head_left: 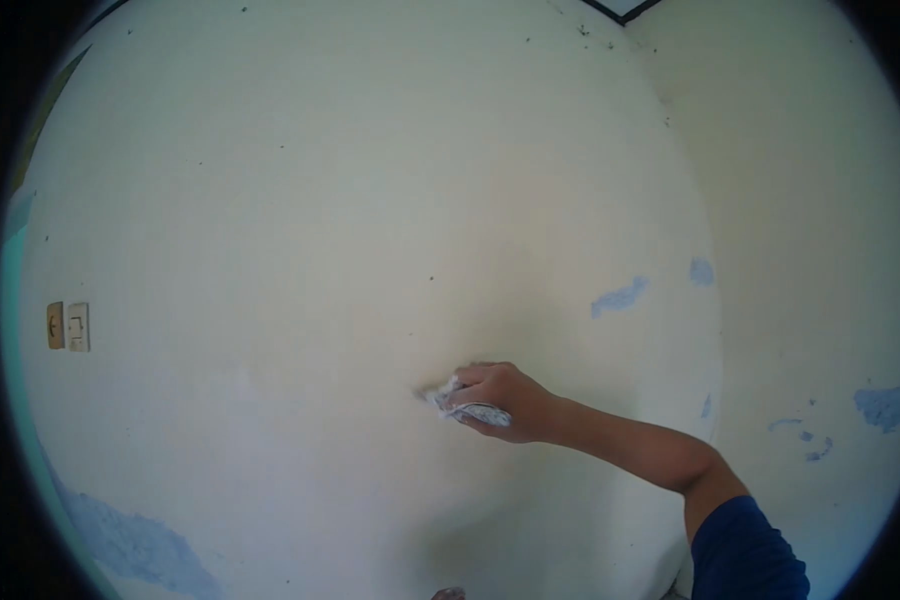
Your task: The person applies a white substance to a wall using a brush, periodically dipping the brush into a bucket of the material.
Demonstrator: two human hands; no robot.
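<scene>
My right hand (500,400) is closed around a crumpled white cloth (482,413) and presses it against the pale wall (320,250), a little below the middle of the view. Part of the cloth sticks out past the fingertips on the left, beside a small dark smudge. The arm reaches in from the lower right in a dark blue sleeve. At the bottom edge only a small bit of my left hand (449,594) shows; its fingers cannot be made out.
A light switch (78,327) and a brownish plate (55,326) sit on the wall at the far left. Bluish patches (620,297) mark the wall. A corner runs down the right side, where another wall (810,250) begins.
</scene>
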